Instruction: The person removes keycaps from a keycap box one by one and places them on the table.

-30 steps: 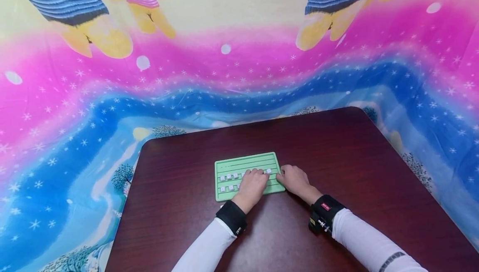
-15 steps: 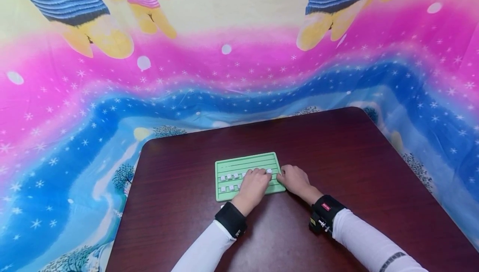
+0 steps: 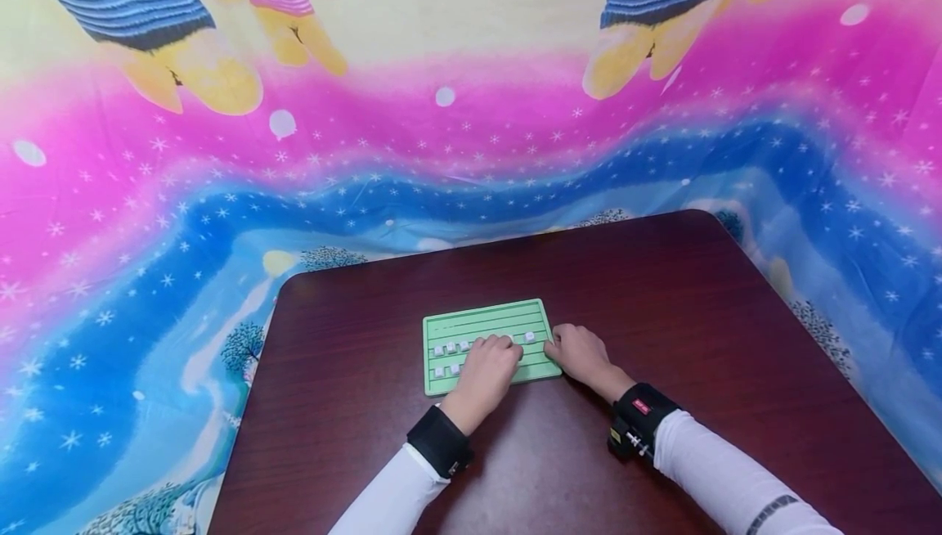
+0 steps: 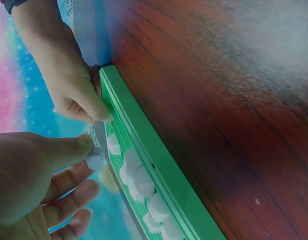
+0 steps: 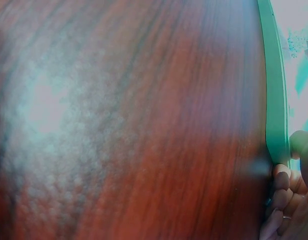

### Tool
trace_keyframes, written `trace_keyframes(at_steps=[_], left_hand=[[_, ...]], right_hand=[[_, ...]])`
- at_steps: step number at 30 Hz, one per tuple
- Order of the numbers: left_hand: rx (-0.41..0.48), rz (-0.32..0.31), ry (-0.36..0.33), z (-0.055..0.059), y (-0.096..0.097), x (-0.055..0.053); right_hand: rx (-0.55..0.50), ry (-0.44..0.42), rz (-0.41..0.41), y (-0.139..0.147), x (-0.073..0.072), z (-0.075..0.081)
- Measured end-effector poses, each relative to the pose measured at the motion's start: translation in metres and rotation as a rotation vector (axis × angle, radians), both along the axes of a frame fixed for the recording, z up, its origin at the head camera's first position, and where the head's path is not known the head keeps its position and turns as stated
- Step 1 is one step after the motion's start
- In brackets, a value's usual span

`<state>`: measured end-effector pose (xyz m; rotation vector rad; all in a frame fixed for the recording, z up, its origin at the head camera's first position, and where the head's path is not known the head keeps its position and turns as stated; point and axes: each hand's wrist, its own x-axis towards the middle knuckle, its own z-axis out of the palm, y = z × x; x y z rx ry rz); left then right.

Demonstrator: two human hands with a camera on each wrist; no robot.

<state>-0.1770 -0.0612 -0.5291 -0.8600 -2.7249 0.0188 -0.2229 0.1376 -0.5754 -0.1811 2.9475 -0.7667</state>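
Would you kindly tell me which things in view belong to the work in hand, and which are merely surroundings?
In use:
green board
white cubes, one pinched by the left hand
right hand, holding the board's edge

Surroundings:
dark table
patterned cloth
black wristbands

It looks to me like a screened-off recording corner; whether in a home or an office, I can't tell. Cartoon-printed cloth (image 3: pixel 500 130) hangs behind the dark wood-grain table's (image 3: pixel 662 289) far edge and around both far corners, and a black strap (image 3: pixel 649 414) on the right wrist carries a small device (image 3: pixel 621 438).
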Motion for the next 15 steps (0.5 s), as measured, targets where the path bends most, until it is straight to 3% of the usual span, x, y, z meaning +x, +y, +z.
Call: trace_keyframes(at_steps=[15], left_hand=[[0.063,0.032,-0.056,-0.006,-0.022,0.013]], right_hand=[[-0.003,0.000,0.008,0.000,0.000,-0.001]])
